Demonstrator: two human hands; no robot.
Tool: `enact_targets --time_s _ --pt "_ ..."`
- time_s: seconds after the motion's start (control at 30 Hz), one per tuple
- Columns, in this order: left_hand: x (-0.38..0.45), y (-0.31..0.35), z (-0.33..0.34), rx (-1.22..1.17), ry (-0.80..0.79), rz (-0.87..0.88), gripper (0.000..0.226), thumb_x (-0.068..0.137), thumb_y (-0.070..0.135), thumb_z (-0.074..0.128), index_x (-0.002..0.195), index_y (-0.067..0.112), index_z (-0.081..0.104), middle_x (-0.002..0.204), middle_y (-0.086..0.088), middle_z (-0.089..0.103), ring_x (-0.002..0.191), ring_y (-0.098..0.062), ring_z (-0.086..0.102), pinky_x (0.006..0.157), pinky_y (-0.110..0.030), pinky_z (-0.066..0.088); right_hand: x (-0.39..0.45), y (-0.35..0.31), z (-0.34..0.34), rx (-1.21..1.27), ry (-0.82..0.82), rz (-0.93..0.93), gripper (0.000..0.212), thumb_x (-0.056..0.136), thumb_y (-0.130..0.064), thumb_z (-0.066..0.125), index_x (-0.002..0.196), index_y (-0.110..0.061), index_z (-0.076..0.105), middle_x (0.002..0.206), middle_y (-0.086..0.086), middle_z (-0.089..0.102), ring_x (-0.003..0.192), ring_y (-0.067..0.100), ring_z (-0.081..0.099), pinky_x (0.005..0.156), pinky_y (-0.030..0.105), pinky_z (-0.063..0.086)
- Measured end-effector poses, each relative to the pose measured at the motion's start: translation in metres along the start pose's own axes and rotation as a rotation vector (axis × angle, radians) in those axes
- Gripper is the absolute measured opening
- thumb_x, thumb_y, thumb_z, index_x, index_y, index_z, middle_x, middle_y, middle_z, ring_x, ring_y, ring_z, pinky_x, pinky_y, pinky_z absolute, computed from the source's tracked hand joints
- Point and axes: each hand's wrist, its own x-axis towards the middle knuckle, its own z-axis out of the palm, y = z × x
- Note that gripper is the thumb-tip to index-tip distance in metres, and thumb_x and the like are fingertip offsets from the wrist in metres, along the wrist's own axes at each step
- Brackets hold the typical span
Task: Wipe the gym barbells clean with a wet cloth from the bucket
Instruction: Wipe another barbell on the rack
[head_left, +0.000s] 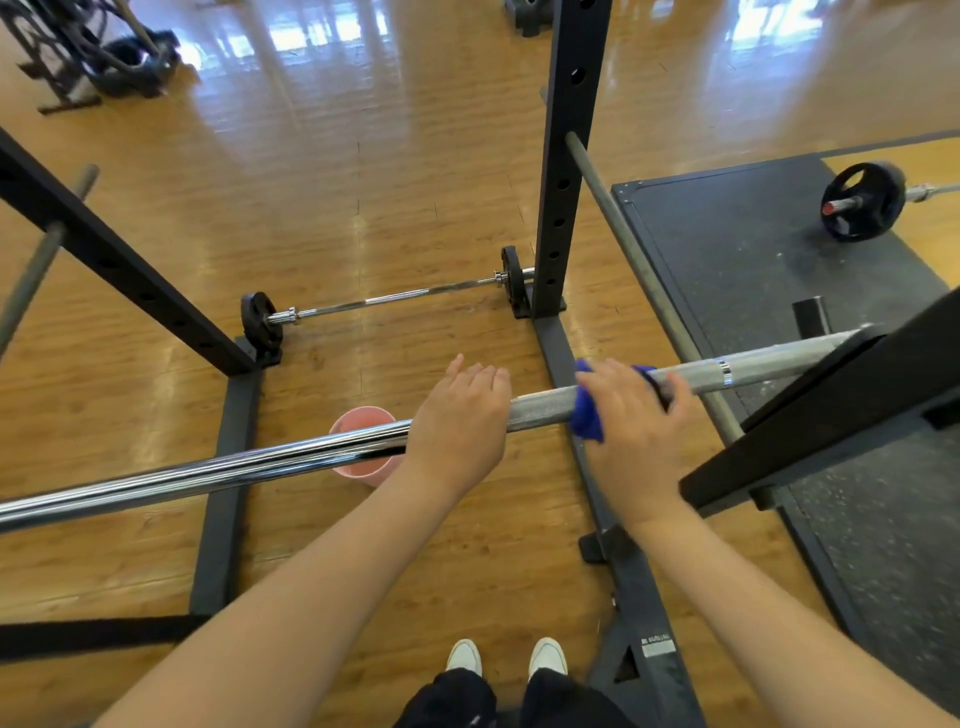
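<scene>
Right hand (631, 431) grip clenched around blue cloth (587, 413) on barbell (540, 405); left hand (460, 421) flat, released.

Your right hand (636, 431) wraps the blue cloth (587, 410) around the racked barbell (260, 460); your left hand (460, 421) rests flat on the barbell, above the pink bucket (358, 421).

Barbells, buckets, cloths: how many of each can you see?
Barbells: 3, racked, on the wood floor, on the mat
Buckets: 1, pink
Cloths: 1, blue, under the right hand
Total: 5
</scene>
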Motion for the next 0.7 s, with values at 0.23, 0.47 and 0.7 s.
enact_targets --time_s 0.23,0.47,0.7 --pt "-0.001 -0.001 -0.003 -0.038 -0.004 0.013 0.035 0.058 0.006 0.078 0.092 0.003 0.068 0.084 -0.009 0.071 0.083 -0.023 0.069 0.093 -0.041 0.048 -0.003 -0.002 0.003 0.003 -0.075 -0.157 0.047 0.075 -0.001 0.063 0.12 -0.017 0.06 0.117 0.0 0.066 0.114 0.02 0.06 0.11 0.054 0.014" --pt "-0.001 0.001 -0.003 0.005 -0.035 0.014 0.036 0.058 0.006 0.078 0.093 0.002 0.067 0.083 -0.01 0.07 0.081 -0.023 0.069 0.094 -0.04 0.048 -0.003 0.018 -0.012 -0.037 0.034 -0.006 0.039 0.079 -0.009 0.044 0.111 -0.009 0.067 0.113 0.006 0.068 0.111 0.022 0.061 0.104 0.048 0.023" --pt "-0.001 0.0 -0.004 0.0 -0.043 0.014 0.024 0.065 0.008 0.071 0.089 0.006 0.067 0.08 -0.008 0.07 0.078 -0.022 0.069 0.092 -0.04 0.05 -0.007 -0.02 0.016 0.048 -0.005 -0.199 0.032 0.086 -0.011 0.054 0.116 -0.015 0.067 0.117 0.0 0.068 0.113 0.018 0.06 0.107 0.054 0.022"
